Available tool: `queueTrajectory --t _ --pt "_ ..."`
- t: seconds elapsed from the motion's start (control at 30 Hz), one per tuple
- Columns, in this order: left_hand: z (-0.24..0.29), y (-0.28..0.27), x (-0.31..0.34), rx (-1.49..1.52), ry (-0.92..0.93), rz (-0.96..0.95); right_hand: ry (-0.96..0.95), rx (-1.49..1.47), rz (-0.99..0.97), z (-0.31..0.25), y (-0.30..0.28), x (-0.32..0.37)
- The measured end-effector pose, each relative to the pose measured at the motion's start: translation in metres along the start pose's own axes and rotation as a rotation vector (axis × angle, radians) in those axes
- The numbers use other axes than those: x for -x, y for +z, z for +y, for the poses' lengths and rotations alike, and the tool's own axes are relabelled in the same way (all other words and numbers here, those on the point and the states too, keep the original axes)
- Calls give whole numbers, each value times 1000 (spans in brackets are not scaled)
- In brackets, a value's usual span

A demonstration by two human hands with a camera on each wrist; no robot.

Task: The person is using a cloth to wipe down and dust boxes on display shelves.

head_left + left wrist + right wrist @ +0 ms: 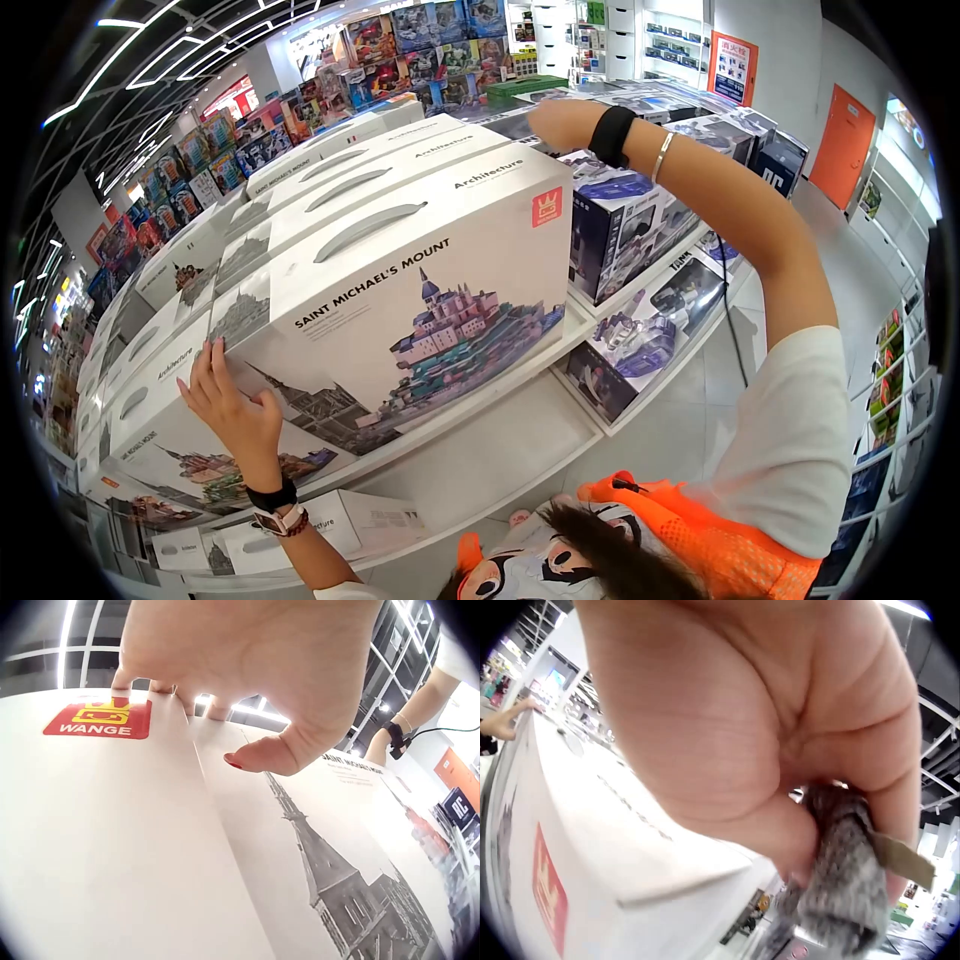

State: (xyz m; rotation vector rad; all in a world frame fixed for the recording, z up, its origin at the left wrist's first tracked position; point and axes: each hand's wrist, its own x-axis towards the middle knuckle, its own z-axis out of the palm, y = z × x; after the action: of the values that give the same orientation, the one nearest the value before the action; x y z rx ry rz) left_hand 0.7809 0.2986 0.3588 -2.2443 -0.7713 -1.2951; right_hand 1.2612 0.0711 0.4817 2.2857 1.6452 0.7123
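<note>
A fuzzy grey cloth [844,877] is held bunched up in the right hand [562,126], between the thumb and the fingers. The cloth is held just past the right end of a big white cardboard box [400,290] with a castle picture on it. Whether the box is touched by the cloth cannot be told. From the head view, the cloth is hidden.

The big box is topped with a curved grey handle [365,230]. Its top left corner is touched by the left hand [235,410]; the fingertips are laid on the edge, and the thumb is spread wide from them. Just to the left, a second white cardboard box [190,440] is placed. On the right, lower down, a purple and black cardboard tank box [640,340] is seen.
</note>
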Motion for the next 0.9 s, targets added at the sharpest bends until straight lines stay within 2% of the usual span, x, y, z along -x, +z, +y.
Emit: queueTrajectory --t 0.07,0.13,0.2,0.27,0.3,0.33,0.37,0.4,0.43,0.47,0.5,0.53,0.6,0.67,0.73,0.8,0.83,0.9 --pt "1 0 1 -11 6 8 -101 -152 149 -28 -15 -24" --pt "2 0 -1 -18 0 2 -402 -268 82 -70 -43 -47" --pt "2 0 0 -22 -1 5 -545 -594 82 -107 -44 -60" --pt "2 1 0 -26 2 8 -484 -445 85 -126 -45 -51" --pt "1 0 0 -24 4 3 -473 -404 14 -125 -48 -53" --pt "1 0 0 -19 4 -1 -459 -410 33 -116 -50 -45" --pt "2 -1 0 -22 -2 -4 -385 -264 30 -97 -21 -61" --pt "3 -1 -1 -6 4 2 -343 -188 126 -77 -1 -59" --pt "2 -2 -1 9 13 5 -284 -92 94 -60 -3 -44" --pt "2 -3 0 2 8 -1 -83 -105 13 -55 -19 -27" --pt "1 -2 1 3 3 -3 -67 154 -117 -59 -47 -15" --pt "0 -1 0 4 3 -5 -69 153 -155 -49 -48 -29" --pt "0 0 0 -10 -6 -3 -96 -19 131 -54 -48 -53" --pt "1 -1 -1 10 5 3 -357 -110 16 -91 -64 -95" --pt "0 -2 0 1 3 -3 -625 -639 30 -138 -72 -96" --pt "0 0 0 -3 -5 0 -721 -670 232 -171 -60 -102" --pt "-1 0 0 -7 -7 1 -724 -667 235 -170 -58 -103" --pt "-1 1 -1 -9 -13 5 -582 -629 73 -161 -54 -97"
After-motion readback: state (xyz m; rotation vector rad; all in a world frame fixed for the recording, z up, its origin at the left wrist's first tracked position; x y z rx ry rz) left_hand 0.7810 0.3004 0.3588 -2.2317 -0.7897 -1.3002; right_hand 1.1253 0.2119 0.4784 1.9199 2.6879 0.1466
